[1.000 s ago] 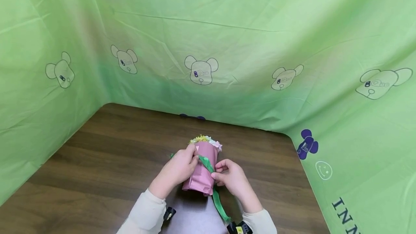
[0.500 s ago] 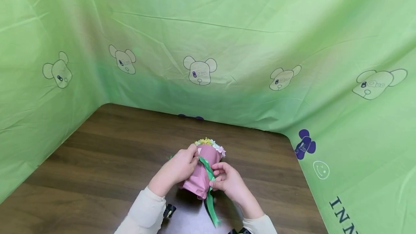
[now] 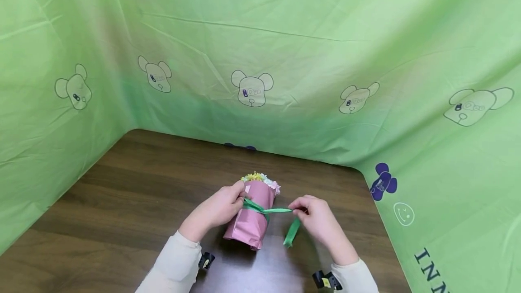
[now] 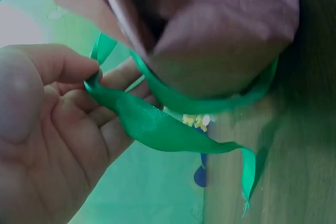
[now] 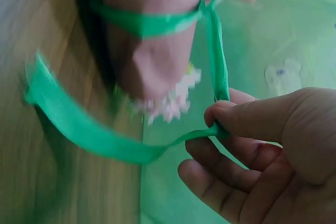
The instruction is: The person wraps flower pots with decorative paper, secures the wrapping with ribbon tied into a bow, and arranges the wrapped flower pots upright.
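Observation:
A small bouquet point(image 3: 251, 225) in pink wrapping lies on the table, with yellow, white and pink flowers point(image 3: 262, 179) at its far end. Around its middle runs a green ribbon point(image 3: 254, 207), crossed on top. My right hand point(image 3: 319, 216) pinches one ribbon length between thumb and finger and holds it out to the right, the loose end hanging down. At the bouquet's left side, my left hand point(image 3: 220, 207) pinches the other ribbon length. In the left wrist view that ribbon point(image 4: 152, 129) passes between thumb and fingers and its frayed tail hangs free.
The brown wooden table point(image 3: 142, 202) spreads around the bouquet. Green cloth point(image 3: 195, 40) printed with bear heads encloses the table at the back and both sides. A black wrist device point(image 3: 327, 279) shows by the right sleeve, another point(image 3: 206, 260) by the left.
My right hand has moved right, away from the bouquet, drawing the ribbon out straight from its side. The ribbon now crosses over the wrap. My left hand stays nearly in place.

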`<state>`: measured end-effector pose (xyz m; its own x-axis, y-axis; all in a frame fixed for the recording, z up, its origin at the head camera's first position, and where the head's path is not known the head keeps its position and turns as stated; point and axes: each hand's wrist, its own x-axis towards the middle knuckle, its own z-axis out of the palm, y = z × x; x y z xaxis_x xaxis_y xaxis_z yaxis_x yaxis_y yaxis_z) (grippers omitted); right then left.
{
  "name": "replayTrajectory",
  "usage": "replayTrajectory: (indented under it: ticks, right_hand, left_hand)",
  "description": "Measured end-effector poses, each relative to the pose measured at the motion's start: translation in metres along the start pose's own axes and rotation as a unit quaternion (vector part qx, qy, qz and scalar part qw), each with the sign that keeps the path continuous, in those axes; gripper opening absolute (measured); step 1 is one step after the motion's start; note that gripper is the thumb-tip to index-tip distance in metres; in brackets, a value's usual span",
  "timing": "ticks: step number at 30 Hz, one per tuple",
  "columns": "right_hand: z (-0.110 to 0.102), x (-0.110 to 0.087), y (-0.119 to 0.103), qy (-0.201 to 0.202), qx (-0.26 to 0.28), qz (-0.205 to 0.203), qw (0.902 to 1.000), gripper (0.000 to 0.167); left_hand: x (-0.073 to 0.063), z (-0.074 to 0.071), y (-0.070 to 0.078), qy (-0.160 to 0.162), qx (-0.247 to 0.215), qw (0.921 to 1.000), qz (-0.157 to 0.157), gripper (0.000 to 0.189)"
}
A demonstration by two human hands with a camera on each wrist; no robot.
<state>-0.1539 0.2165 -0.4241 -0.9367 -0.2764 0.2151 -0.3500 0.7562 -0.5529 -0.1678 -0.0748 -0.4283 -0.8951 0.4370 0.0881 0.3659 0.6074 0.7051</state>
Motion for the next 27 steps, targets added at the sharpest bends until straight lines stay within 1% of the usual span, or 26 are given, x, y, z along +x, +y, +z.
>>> replayTrajectory:
  ticks: [2,4,7,10,12,13,15,17,19,20,23,25,27]
  right_hand:
    - [-0.003,0.000,0.009,0.006,-0.010,0.010,0.9999,0.024]
    - [-0.004,0.000,0.019,0.004,-0.015,0.021,0.9997,0.023]
    - [0.000,0.001,0.028,-0.014,-0.022,0.029,0.9993,0.021]
    - [0.008,0.002,0.028,-0.027,-0.045,0.017,0.9985,0.018]
    - [0.014,0.003,0.022,-0.023,-0.059,-0.002,0.9980,0.019]
    - [0.018,0.003,0.017,-0.022,-0.053,-0.014,0.9983,0.023]
    - [0.025,0.004,0.004,-0.022,-0.011,-0.043,0.9988,0.033]
    - [0.034,0.006,-0.011,-0.030,0.033,-0.077,0.9960,0.038]
    - [0.044,0.009,-0.024,-0.038,0.066,-0.105,0.9915,0.035]
    - [0.048,0.011,-0.031,-0.037,0.072,-0.112,0.9903,0.031]
    - [0.057,0.017,-0.043,-0.016,0.050,-0.111,0.9925,0.019]
    - [0.060,0.020,-0.048,-0.005,0.047,-0.095,0.9943,0.015]
    - [0.060,0.021,-0.050,-0.003,0.046,-0.085,0.9953,0.015]
  left_hand:
    - [0.000,-0.001,-0.002,-0.010,-0.013,0.9999,0.000,0.012]
    - [-0.001,-0.002,-0.003,-0.012,-0.019,0.9997,0.002,0.013]
    - [-0.001,-0.001,-0.006,-0.006,-0.026,0.9996,0.003,0.015]
    - [-0.001,-0.001,-0.007,0.007,-0.018,0.9998,0.001,0.015]
    - [-0.001,0.000,-0.007,0.019,-0.001,0.9998,0.003,0.015]
    - [-0.001,0.000,-0.007,0.024,0.007,0.9997,0.003,0.015]
    - [-0.002,-0.001,-0.007,0.033,0.021,0.9992,0.001,0.015]
    - [-0.002,-0.002,-0.008,0.040,0.026,0.9989,-0.001,0.015]
    - [-0.002,-0.003,-0.008,0.044,0.019,0.9988,-0.004,0.016]
    - [-0.002,-0.004,-0.008,0.046,0.016,0.9988,-0.004,0.016]
    - [-0.001,-0.005,-0.008,0.043,-0.001,0.9991,-0.001,0.016]
    - [-0.001,-0.007,-0.008,0.036,-0.010,0.9993,0.001,0.015]
    - [0.000,-0.010,-0.008,0.031,-0.003,0.9995,0.003,0.013]
